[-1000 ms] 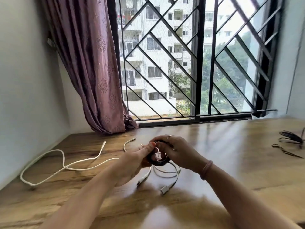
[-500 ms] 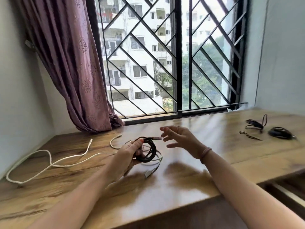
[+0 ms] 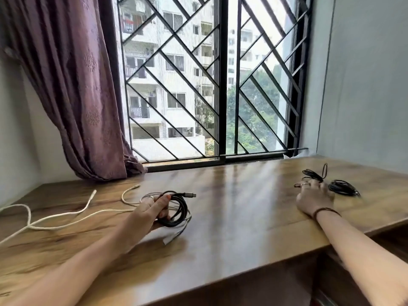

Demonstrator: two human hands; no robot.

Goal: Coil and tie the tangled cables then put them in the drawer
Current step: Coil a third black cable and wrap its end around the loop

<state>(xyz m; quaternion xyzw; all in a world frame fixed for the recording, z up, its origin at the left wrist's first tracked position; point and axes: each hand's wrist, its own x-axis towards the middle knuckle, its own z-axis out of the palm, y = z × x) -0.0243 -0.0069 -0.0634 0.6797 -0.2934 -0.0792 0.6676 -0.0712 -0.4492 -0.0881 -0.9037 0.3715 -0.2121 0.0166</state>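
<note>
Cables lie scattered over the wooden desk (image 3: 231, 217) under the window (image 3: 220, 85), and I use the window as my reference. Below its left half, my left hand (image 3: 148, 213) grips the coiled black cable (image 3: 178, 208), fingers and thumb curled around the loops, its plug end sticking out toward the window. A coiled white cable (image 3: 181, 230) sits just under the black coil, touching it, with a connector lying on the desk on the side away from the window. Further left, below the purple curtain (image 3: 72, 85) that hangs at the window's left edge, a loose white cable (image 3: 55, 215) trails uncoiled across the desk. Below the window's right edge, my right hand (image 3: 314, 197) rests palm down on the desk, fingers reaching onto a thin black cable bundle (image 3: 313, 174); I cannot tell whether they pinch it. Just beside that hand, to the right, lies another black cable coil (image 3: 343, 187).
</note>
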